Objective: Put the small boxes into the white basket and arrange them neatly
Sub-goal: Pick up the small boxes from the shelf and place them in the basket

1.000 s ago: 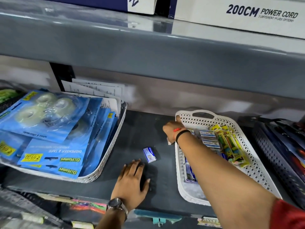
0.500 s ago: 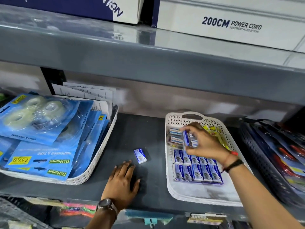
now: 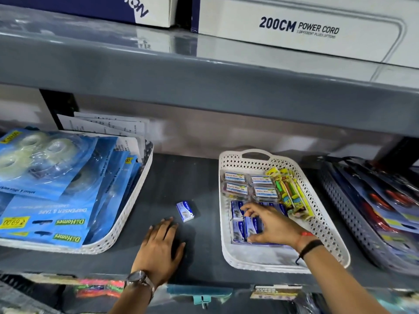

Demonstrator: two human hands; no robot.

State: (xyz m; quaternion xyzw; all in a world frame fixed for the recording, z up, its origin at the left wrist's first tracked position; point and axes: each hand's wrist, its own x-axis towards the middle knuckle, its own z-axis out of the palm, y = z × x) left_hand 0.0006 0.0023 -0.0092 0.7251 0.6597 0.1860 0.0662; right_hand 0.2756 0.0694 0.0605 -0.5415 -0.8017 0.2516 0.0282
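Note:
One small blue and white box [image 3: 185,211] lies alone on the dark shelf, just beyond the fingertips of my left hand [image 3: 161,248], which rests flat and open on the shelf. To the right stands the white basket [image 3: 329,225]. Several matching small blue boxes [image 3: 246,225] lie packed in rows on its floor. My right hand [image 3: 271,225] is spread over those rows, fingertips and thumb touching the boxes; it covers part of them. It lifts none of them.
The basket's far end holds clear labelled cases [image 3: 249,184] and yellow packets [image 3: 291,192]. A white tray of blue tape packs [image 3: 56,189] sits left, a dark tray [image 3: 371,214] right. The upper shelf [image 3: 204,75] hangs low overhead, carrying a power cord box [image 3: 306,28].
My right hand moved from the basket's far left rim into the basket, then nearer along the rows of blue boxes. My left hand and the loose box stayed put.

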